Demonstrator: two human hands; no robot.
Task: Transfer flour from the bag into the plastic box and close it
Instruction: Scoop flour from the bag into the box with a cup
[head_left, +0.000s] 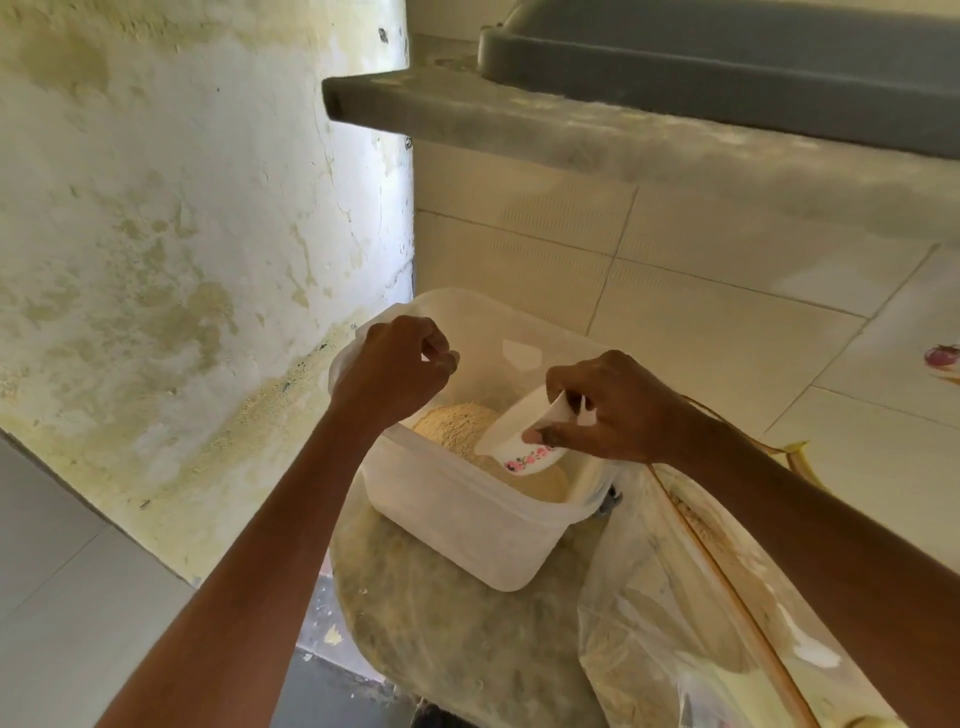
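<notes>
A translucent plastic box (457, 525) stands open on a round dusty surface, with a heap of yellowish flour (457, 423) inside. My right hand (618, 410) grips a small white bowl with a pink flower border (519, 441), tipped mouth-down over the flour inside the box. My left hand (395, 369) hovers over the box's left rim with fingers curled; whether it pinches the rim I cannot tell. The clear plastic flour bag (691, 613) sits open at the lower right, under my right forearm. No lid is visible.
A stained plaster wall (171, 234) rises on the left. A grey concrete counter (571, 124) with a grey sink overhangs at the top. Cream floor tiles (727, 322) spread to the right, with a small pinkish object (941, 356) at the far right edge.
</notes>
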